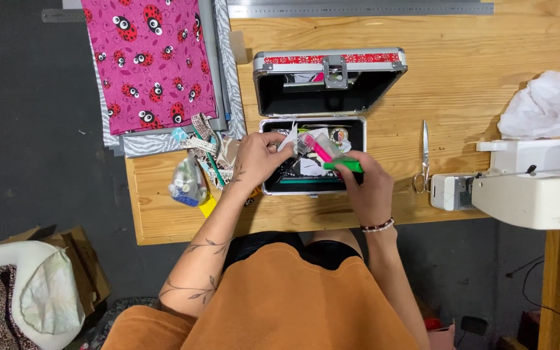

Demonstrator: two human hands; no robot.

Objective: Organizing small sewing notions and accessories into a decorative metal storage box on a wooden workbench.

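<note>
Both hands over open black metal sewing case (264, 155) on wooden table (487, 71): left hand (257, 159) pinches small white scrap (288, 139); right hand (365, 185) grips green-pink pens (332, 159) w/ clear pouch. Sorting stage, I'd judge.

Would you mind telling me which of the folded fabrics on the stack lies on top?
The pink fabric printed with red ladybirds lies on top; the grey fabric and the zebra-striped fabric only show as edges beneath it.

1. The folded fabric (150, 65) is magenta with red-and-black ladybirds.
2. The small case (329, 78) is silver with a black lining and a red patterned strip.
3. The pen (343, 166) is green.
4. The table (474, 71) is pale wood.
5. The sewing machine (526, 188) is white.
</note>
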